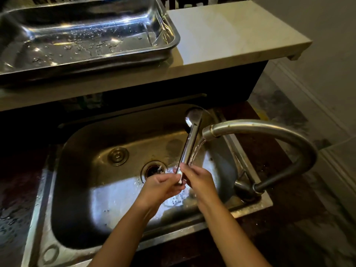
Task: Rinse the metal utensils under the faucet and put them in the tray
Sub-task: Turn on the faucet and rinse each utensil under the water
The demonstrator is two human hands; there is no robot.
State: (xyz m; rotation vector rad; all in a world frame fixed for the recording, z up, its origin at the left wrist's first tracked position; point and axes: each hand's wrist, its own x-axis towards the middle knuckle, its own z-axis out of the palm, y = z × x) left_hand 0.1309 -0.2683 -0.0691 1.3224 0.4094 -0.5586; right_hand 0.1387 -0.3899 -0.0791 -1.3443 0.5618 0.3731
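Together both hands [179, 180] grip ladle [189, 143] handle, end hidden, under faucet [260, 135] stream

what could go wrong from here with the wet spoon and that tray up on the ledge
Both hands, left hand and right hand, pinch only the spoon handle's end under running water; it might slip into the sink. The tray overhangs the counter edge, so dropping it in hard might tip it.

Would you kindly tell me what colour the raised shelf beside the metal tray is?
The raised stone shelf is plain off-white, clearest in the head view.
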